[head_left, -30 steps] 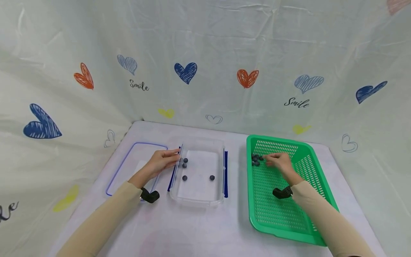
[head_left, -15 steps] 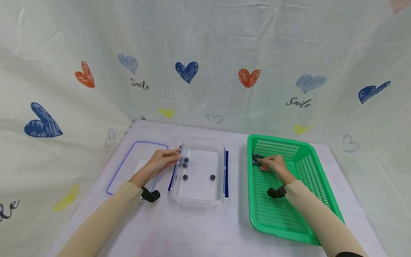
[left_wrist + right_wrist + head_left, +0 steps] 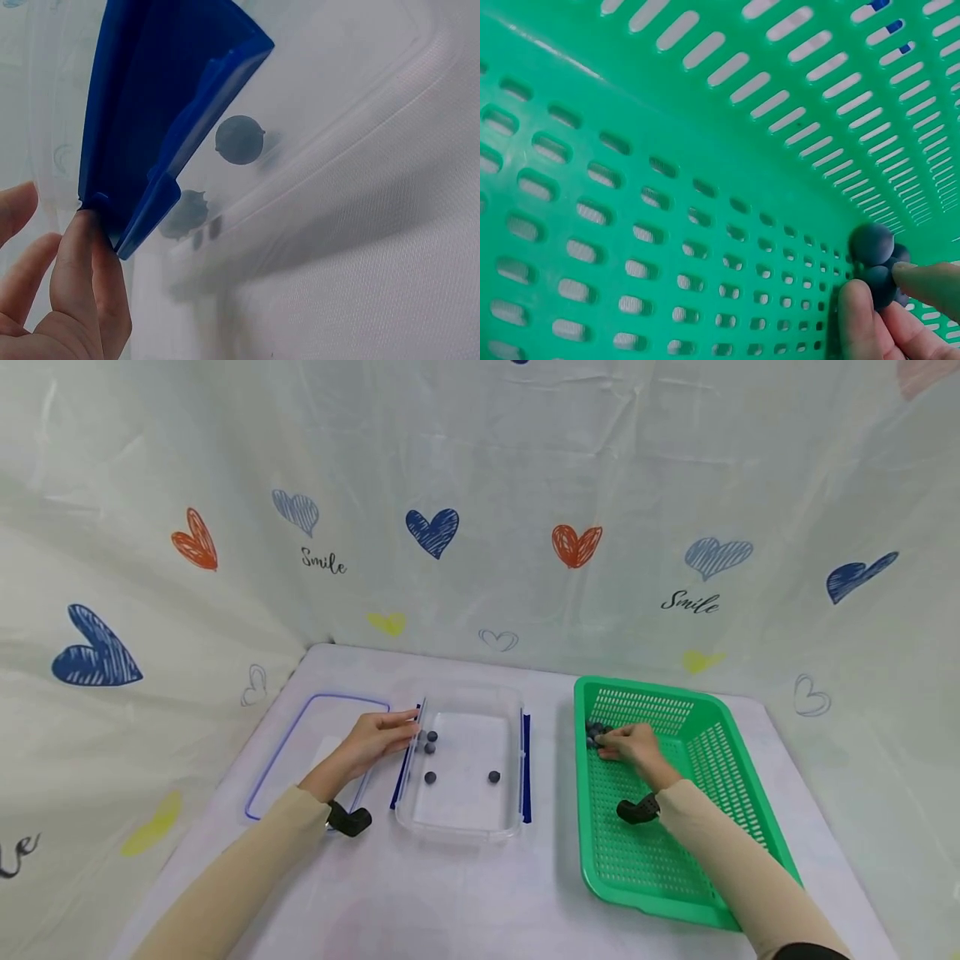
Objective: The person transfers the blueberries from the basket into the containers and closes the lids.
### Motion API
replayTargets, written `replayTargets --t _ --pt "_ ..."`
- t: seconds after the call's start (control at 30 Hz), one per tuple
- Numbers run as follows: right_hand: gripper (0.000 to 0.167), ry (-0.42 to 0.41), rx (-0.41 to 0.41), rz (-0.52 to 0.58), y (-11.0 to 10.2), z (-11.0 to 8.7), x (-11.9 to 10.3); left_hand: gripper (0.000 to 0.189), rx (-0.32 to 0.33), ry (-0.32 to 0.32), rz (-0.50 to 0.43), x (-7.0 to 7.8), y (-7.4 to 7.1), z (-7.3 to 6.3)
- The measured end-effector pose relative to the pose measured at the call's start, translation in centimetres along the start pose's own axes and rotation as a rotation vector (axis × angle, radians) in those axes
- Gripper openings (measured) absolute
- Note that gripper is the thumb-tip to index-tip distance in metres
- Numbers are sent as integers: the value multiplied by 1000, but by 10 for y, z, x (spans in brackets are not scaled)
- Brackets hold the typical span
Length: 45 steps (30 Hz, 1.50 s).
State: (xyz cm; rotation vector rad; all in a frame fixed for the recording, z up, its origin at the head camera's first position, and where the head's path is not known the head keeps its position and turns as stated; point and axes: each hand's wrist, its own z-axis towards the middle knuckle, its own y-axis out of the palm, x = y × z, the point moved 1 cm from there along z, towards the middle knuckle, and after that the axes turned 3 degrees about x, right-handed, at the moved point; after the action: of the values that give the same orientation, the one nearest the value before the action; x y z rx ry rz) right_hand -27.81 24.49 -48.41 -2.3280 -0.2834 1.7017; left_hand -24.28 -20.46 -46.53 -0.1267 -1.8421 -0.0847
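A clear plastic container (image 3: 468, 814) with blue side latches holds several dark blueberries (image 3: 494, 777) on its floor. My left hand (image 3: 372, 743) is at its left side, with fairly straight fingers touching the end of a blue latch (image 3: 169, 112). Through the clear wall, blueberries (image 3: 240, 140) show behind that latch. My right hand (image 3: 633, 749) reaches into a green basket (image 3: 652, 906), at the cluster by its far left corner. In the right wrist view, thumb and fingers pinch a blueberry (image 3: 881, 283), while another blueberry (image 3: 871, 244) rests right against it.
The container's clear lid with a blue seal (image 3: 281, 752) lies flat on the table to the left, partly behind the left forearm. A pale cloth covers the table (image 3: 480, 893). Behind it hangs a curtain (image 3: 495, 460) printed with hearts.
My right hand has moved left and slightly down inside the basket to the blueberries, and its fingers have come together on one. The left hand stays at the container.
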Motion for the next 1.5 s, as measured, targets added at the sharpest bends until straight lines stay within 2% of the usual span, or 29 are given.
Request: replayTargets --t 0.27,0.5,0.8,1.1,1.5 --pt "25 -16 5 -2 4 -2 3 51 1 -4 9 -2 0 -3" --pt "25 -31 -2 -24 -2 -5 0 51 18 -10 8 0 -1 -4" --pt "30 -16 -21 2 -20 -18 -13 51 15 -13 14 -2 -1 -5" --pt "38 -42 -70 115 -32 -27 -24 50 18 -4 14 -2 -1 -3" --pt "33 -124 -79 74 -40 -42 -53 51 14 -3 18 0 2 0"
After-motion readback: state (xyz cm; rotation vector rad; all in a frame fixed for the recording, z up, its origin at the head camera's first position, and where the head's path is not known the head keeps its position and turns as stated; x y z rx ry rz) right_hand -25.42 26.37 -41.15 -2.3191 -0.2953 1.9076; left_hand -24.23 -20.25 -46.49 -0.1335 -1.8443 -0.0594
